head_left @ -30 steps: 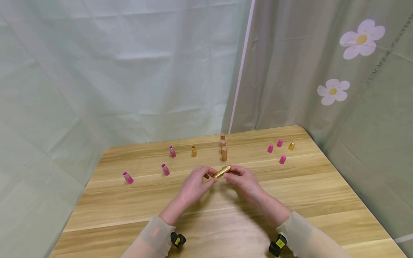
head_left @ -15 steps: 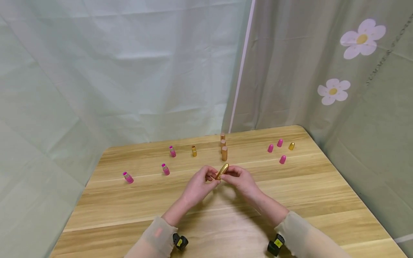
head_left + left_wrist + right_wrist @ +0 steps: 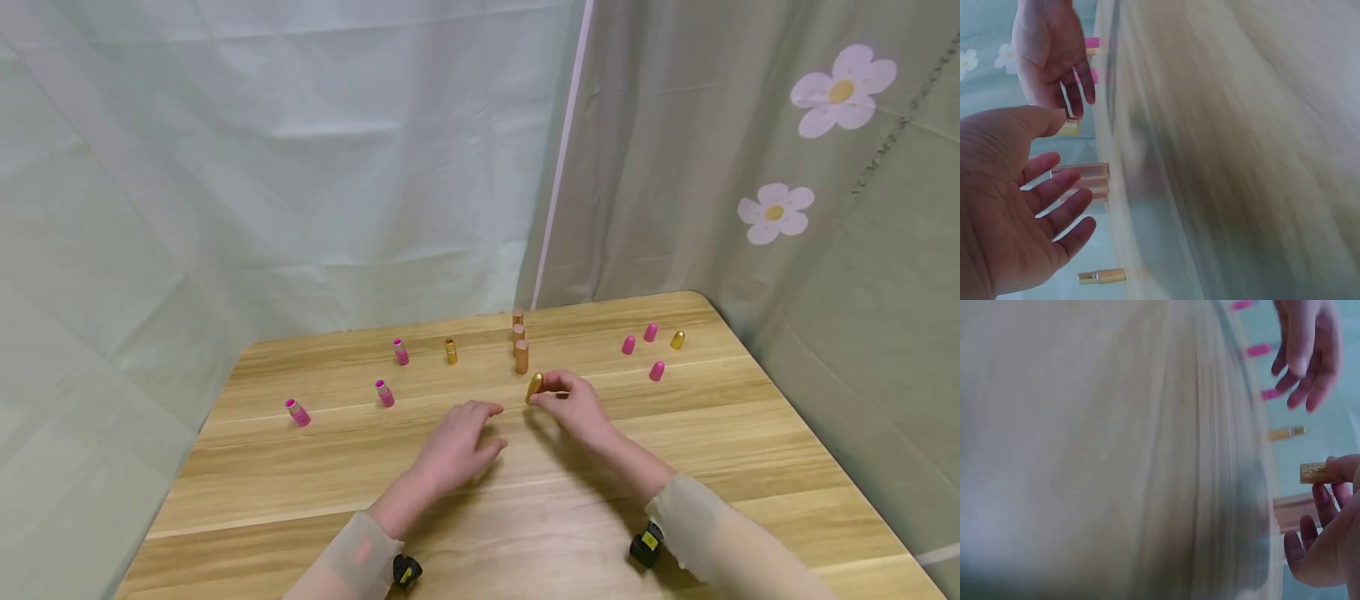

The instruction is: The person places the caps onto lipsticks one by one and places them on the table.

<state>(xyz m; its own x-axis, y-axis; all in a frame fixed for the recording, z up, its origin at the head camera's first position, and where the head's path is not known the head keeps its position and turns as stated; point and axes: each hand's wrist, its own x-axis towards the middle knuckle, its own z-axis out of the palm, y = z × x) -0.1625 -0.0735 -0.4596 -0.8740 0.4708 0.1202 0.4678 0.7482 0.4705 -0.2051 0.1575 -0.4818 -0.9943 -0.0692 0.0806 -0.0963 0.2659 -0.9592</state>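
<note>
Between thumb and fingers, my right hand (image 3: 577, 410) pinches a gold lipstick tube (image 3: 534, 388), upright and slightly tilted, its rounded end up. The right wrist view shows that tube (image 3: 1314, 473) with patterned gold sides; the fingers hide part of it. To its left, my left hand (image 3: 456, 446) is held above the table with fingers apart and nothing between them. In the left wrist view the left palm (image 3: 1007, 194) faces the camera, its fingers spread. Beyond the hands, three copper-coloured tubes (image 3: 521, 357) stand in a row.
Left of the row stand a gold lipstick base (image 3: 451, 352) without a cap and three pink lipstick bases (image 3: 385, 393). At the right are three pink bullet-shaped caps (image 3: 657, 371) and a gold one (image 3: 678, 340). A curtain (image 3: 375, 167) hangs behind the wooden table (image 3: 750, 467).
Both hands held the gold tube before, turning it more upright. Now the left hand has let go and drawn back left; the right hand has moved slightly right with the tube.
</note>
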